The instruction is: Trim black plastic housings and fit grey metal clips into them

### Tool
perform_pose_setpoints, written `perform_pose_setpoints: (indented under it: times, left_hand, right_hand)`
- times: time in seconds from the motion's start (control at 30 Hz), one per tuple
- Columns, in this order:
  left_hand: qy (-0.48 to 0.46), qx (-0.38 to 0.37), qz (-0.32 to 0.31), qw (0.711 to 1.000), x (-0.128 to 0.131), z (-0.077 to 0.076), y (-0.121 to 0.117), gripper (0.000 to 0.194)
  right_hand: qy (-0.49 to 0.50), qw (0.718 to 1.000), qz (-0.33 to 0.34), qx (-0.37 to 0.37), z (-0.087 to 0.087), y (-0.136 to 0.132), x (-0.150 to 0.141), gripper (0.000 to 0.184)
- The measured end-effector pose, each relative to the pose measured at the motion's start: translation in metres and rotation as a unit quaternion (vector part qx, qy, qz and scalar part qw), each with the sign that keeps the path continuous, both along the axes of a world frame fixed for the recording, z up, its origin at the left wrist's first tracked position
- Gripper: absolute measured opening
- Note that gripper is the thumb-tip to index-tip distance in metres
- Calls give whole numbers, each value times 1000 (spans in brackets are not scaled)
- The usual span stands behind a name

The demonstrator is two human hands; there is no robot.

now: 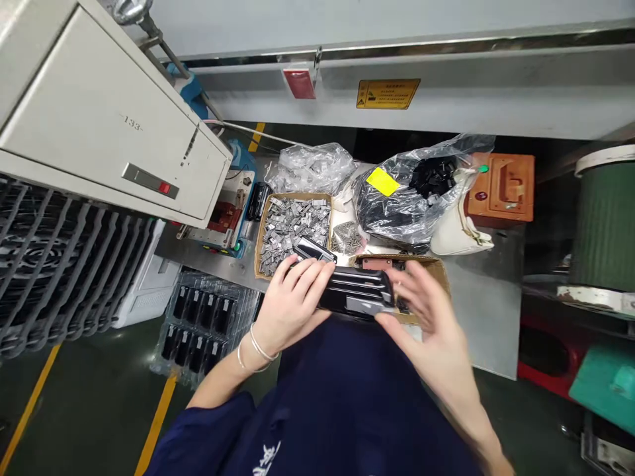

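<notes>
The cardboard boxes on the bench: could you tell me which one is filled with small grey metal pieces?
The left cardboard box, beyond the left hand, is heaped with grey metal clips. The right cardboard box is mostly hidden behind the right hand.

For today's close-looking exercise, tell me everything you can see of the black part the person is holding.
The black part is long, glossy and ribbed, seemingly plastic, with a grey metal-looking piece on its lower edge. It lies roughly level, held above the person's lap in front of the table. The left hand grips its left end, fingers curled over the top; the right hand, blurred, touches its right end. Its underside is hidden.
</notes>
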State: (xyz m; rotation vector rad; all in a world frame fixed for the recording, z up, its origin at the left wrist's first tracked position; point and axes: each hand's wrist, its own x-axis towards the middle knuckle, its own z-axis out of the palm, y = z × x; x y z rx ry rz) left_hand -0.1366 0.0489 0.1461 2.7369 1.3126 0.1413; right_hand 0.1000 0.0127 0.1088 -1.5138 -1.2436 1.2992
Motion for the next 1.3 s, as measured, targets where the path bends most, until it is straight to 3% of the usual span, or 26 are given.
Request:
perform_pose_setpoints:
  times: [0.07,0.13,0.37,0.63,0.83,0.87,0.93,1.0,1.07,1.17,1.23,1.3]
  left_hand:
    - [36,21,-8,999,-9,-12,-2,60]
    - [50,16,-21,998,-18,-24,-5,60]
    - [18,-54,5,998,-39,-63,-26,60]
    - [15,-98,93,991,-66,-87,-45,66]
    - [-10,-102,148,984,-87,-107,-47,65]
    - [-25,-114,168,979,-89,-112,-45,66]
    - [-78,-149,238,957,-93,-124,-42,68]
    - [-166,-195,314,914,-97,-139,-38,65]
    - [-282,-259,328,863,-102,-154,-33,56]
    - [-430,-340,216,808,-102,-170,-22,50]
    - [-444,-346,169,809,-94,-171,-12,56]
    - [-395,-329,176,840,-80,-165,-3,70]
  right_hand:
    - [97,983,79,-137,-14,6,-7,51]
    - [144,963,132,-184,-26,8,-14,43]
    - [183,956,115,-198,-51,-5,-38,44]
    - [205,927,189,-251,-62,26,-63,44]
    - [188,899,302,-254,-84,46,-85,45]
    - [166,907,310,-232,-91,58,-79,46]
    - [63,952,262,-149,-109,95,-54,52]
    - [-98,988,101,-58,-130,145,-12,48]
    - [-248,967,-34,-45,-151,196,38,50]
    - [-343,931,-67,-102,-181,250,93,35]
    - [-377,915,-33,-139,-197,265,106,26]
    - [-403,902,3,-155,-209,267,107,32]
